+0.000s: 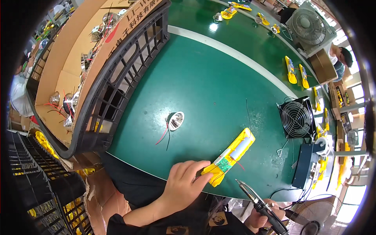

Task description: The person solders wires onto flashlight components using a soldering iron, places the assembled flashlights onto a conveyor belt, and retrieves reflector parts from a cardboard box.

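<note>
My left hand (185,182) grips the near end of a yellow plastic lamp housing (214,180), thumb and fingers on its sides. The housing lies slanted on the green table, holding a pale cylindrical cell (239,149) and a small green circuit board (224,164). Thin red and dark wires stick out of it. Closed around the black handle of a soldering iron (263,206) is my right hand (264,214). The iron's tip points up and left, apart from the board. A shiny reflector cup (177,120) with red and black leads lies farther left.
At the left stands a black plastic crate (135,74) with a cardboard box (58,66) of reflectors. A small black fan (296,118), a dark blue box (305,166) and a white spool (323,145) line the right. Beyond a pale strip (219,45) lie more yellow housings (290,70). Another person (340,58) sits far right.
</note>
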Available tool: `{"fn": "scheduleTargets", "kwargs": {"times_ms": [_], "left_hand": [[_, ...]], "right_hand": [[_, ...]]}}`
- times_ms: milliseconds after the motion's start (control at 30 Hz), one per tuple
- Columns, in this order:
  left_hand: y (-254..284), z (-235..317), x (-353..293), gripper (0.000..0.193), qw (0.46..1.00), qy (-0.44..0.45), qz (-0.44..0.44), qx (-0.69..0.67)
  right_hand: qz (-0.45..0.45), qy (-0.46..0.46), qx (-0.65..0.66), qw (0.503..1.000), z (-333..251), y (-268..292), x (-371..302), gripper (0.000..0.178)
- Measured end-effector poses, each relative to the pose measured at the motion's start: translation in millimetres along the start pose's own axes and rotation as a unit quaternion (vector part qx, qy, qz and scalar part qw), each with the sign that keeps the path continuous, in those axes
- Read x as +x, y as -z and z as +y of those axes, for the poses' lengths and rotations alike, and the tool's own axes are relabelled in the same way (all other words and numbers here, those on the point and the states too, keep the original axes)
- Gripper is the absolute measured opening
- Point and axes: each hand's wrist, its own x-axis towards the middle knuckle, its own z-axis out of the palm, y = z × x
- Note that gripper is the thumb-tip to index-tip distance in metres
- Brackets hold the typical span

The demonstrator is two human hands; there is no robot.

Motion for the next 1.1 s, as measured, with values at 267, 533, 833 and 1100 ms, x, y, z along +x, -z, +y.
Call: {"fn": "scheduleTargets", "kwargs": {"times_ms": [267, 533, 833, 1100], "left_hand": [[0, -2, 6, 0.018, 1.0, -0.002, 0.018, 0.017], [-6, -9, 0, 0.018, 0.986, 0.02, 0.11, -0.125], [-14, 1, 3, 0.018, 0.985, 0.073, 0.132, -0.086], [-22, 5, 7, 0.017, 0.979, 0.081, 0.174, -0.071]], "right_hand": [[0.011, -0.141, -0.011, 0.99, -20, -3, 0, 0.048], [0.005, -0.155, -0.021, 0.988, -24, 2, 8, 0.051], [-0.096, -0.083, -0.085, 0.988, -29, -17, 26, 0.044], [-0.106, -0.099, -0.056, 0.988, -22, -32, 25, 0.046]]}}
